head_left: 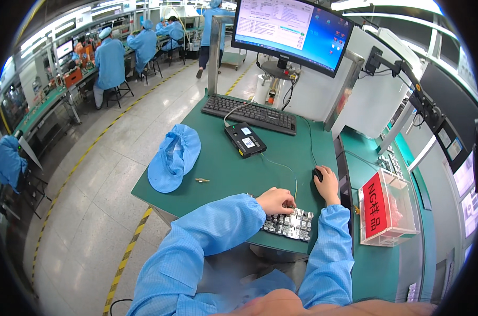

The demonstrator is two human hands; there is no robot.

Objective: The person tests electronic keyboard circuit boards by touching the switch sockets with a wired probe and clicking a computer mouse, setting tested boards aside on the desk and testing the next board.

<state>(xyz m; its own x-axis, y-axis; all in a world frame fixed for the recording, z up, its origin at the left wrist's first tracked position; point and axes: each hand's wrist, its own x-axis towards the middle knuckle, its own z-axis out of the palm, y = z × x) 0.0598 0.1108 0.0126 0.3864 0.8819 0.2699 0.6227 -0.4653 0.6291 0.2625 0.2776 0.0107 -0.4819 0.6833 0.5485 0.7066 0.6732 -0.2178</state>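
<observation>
My left hand (276,201) is over a panel of small silvery electronic parts (293,225) near the front edge of the green table. Its fingers are pinched together at the lower end of a thin cable (287,167), right at the panel's far edge; the cable's tip is hidden. That cable runs back to a black box (246,140) with a small lit screen. Farther right, my right hand (328,185) rests around a black computer mouse (317,174), its fingers covering part of it.
A blue cloth cap (174,158) and a small brass-coloured connector (202,180) lie at left. A black keyboard (249,113) lies below a monitor (294,31). At right stands a clear box (402,213) with a red label. Several people in blue work far left.
</observation>
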